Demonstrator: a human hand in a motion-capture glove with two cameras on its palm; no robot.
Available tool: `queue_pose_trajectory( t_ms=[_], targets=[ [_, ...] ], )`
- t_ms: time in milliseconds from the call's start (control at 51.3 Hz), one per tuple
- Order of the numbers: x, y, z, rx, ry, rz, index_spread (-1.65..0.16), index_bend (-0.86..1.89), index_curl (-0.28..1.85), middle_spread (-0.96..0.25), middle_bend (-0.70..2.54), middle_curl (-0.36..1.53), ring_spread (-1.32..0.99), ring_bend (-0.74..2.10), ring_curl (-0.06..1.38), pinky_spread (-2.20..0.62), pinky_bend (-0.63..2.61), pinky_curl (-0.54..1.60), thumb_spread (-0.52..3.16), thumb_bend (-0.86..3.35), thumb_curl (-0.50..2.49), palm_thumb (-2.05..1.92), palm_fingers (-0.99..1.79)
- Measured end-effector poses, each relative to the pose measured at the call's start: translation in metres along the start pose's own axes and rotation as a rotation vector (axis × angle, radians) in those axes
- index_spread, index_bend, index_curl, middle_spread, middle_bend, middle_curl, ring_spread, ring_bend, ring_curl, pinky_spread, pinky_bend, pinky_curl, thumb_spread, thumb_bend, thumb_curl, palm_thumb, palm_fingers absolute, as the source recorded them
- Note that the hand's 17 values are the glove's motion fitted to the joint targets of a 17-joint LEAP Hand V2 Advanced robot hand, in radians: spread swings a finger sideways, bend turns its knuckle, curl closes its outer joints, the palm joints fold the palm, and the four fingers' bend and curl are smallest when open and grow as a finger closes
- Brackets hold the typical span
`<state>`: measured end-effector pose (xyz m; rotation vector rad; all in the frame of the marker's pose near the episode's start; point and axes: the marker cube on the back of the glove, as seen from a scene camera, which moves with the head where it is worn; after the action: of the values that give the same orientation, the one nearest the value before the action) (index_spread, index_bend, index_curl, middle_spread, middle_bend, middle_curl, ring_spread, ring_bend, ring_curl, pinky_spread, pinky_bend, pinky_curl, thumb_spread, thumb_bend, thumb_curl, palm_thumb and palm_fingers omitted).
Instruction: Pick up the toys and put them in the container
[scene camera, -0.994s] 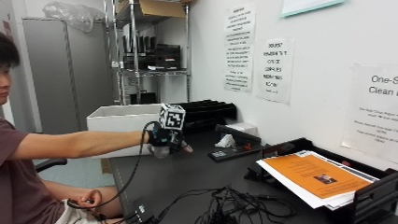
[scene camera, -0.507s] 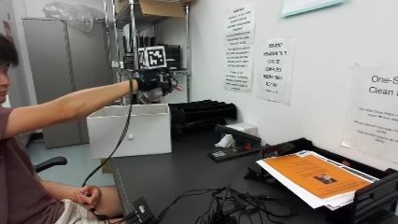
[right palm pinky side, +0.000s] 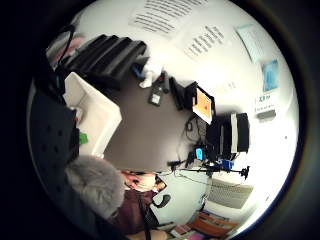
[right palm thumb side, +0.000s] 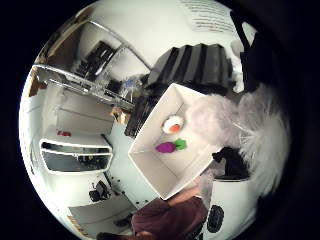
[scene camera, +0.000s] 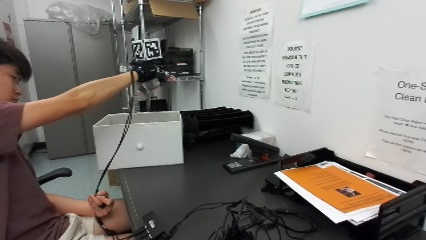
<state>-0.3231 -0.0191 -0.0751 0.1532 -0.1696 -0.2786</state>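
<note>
While raised high over the white container (scene camera: 140, 139), gloved right hand (scene camera: 149, 73), arm outstretched, grip on grey fluffy toy (right palm thumb side: 215, 120)

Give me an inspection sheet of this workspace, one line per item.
Surface: dark table, bare in the middle.
Job's things: white container at the table's far end; inside, a purple toy, a green toy and a white-and-orange toy. A grey fluffy toy is close to the palm.
Clutter: orange-covered papers on a black tray, black file sorter.
Grip: gloved right hand raised above the container, fingers curled around something.
Cables: tangle at the table's near edge.
Surroundings: wall notices, metal shelving.
</note>
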Motion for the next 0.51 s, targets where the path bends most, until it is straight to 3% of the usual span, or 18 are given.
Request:
queue_pose_trajectory(
  t_ms=[214, 351, 429, 448, 507],
  targets=[
    [-0.043, 0.010, 0.023, -0.019, -0.086, -0.234, -0.42, 0.55, 0.45, -0.34, 0.63, 0.90, -0.38, 1.41, 0.66, -0.38, 1.18, 0.53, 0.50, 0.29, 1.36, 0.63, 0.76],
    [-0.072, 0.005, 0.044, -0.095, -0.033, -0.148, -0.42, 0.51, 0.50, -0.34, 0.59, 0.92, -0.37, 1.42, 0.66, -0.37, 1.20, 0.54, 0.49, 0.28, 1.40, 0.61, 0.71],
    [-0.079, 0.009, 0.057, -0.209, 0.055, -0.191, -0.37, 0.29, 0.49, -0.34, 0.46, 0.89, -0.36, 1.42, 0.67, -0.36, 1.30, 0.56, 0.56, 0.24, 1.37, 0.57, 0.44],
    [-0.079, 0.011, 0.060, -0.235, 0.081, -0.203, -0.36, 0.10, 0.42, -0.31, 0.34, 0.84, -0.34, 1.42, 0.65, -0.34, 1.35, 0.57, 0.67, 0.18, 1.35, 0.41, 0.20],
    [-0.081, 0.014, 0.064, -0.267, 0.137, -0.206, -0.32, 0.09, 0.41, -0.18, 0.15, 0.77, -0.23, 1.16, 0.61, -0.23, 1.35, 0.58, 0.85, 0.05, 1.22, 0.19, -0.45]
  ],
)
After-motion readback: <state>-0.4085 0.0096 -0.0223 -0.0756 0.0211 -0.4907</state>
